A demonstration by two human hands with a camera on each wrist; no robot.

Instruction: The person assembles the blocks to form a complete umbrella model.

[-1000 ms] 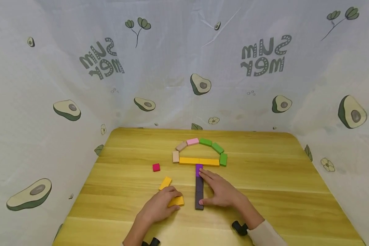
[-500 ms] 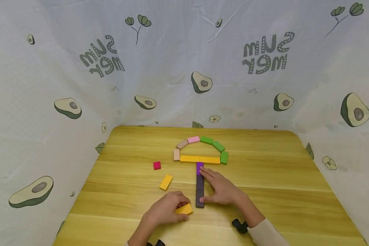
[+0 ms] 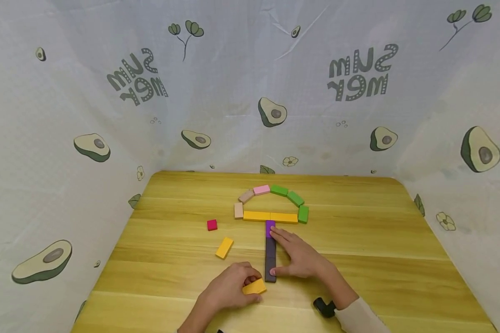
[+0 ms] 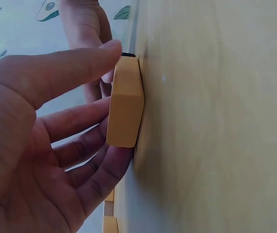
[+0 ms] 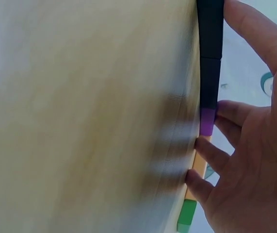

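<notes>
My left hand [image 3: 229, 287] pinches a yellow block [image 3: 255, 286] between thumb and fingers, low over the wooden table. In the left wrist view, that yellow block [image 4: 122, 119] stands out between the thumb and the curled fingers. My right hand [image 3: 303, 256] rests on a straight column of blocks: its fingertips touch the purple block [image 3: 269, 224] at the top, and the thumb touches the lower black block [image 3: 268, 277]. The upper black block [image 3: 270, 247] lies between those two. In the right wrist view, thumb and fingers reach out fairly straight along the column.
Two yellow blocks [image 3: 256, 216] form a bar above the column. Over it arches a row of tan [image 3: 239, 211], pink [image 3: 261, 190] and green blocks [image 3: 295, 198]. A loose yellow block [image 3: 224, 248] and a red cube [image 3: 212, 225] lie to the left.
My left hand has moved right and nearer to me with the yellow block, away from the loose yellow block and toward the column's bottom end. The right hand stays put.
</notes>
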